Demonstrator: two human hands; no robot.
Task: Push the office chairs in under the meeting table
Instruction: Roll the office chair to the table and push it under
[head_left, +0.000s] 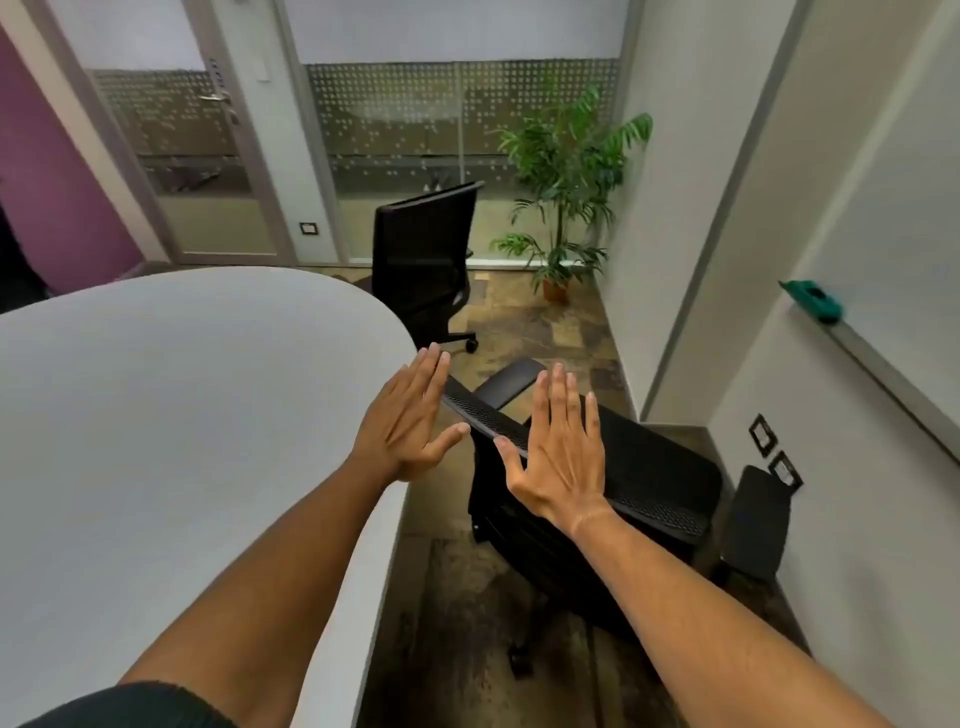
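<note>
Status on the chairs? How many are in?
Done: none visibly in. In hand: both hands, left and right, are open over the near chair's backrest, which stands clear of the table. Left: push it under, then the far chair, tucked only partly at the table's far end.

We are in an office meeting room. We see a white table (156, 415), black chairs (423, 249), a frosted glass wall (457, 119) and a whiteboard (893, 260).

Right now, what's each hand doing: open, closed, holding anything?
Left hand: open, fingers spread, above the table edge, holding nothing.
Right hand: open and flat over the near office chair's backrest; contact cannot be told.
</note>
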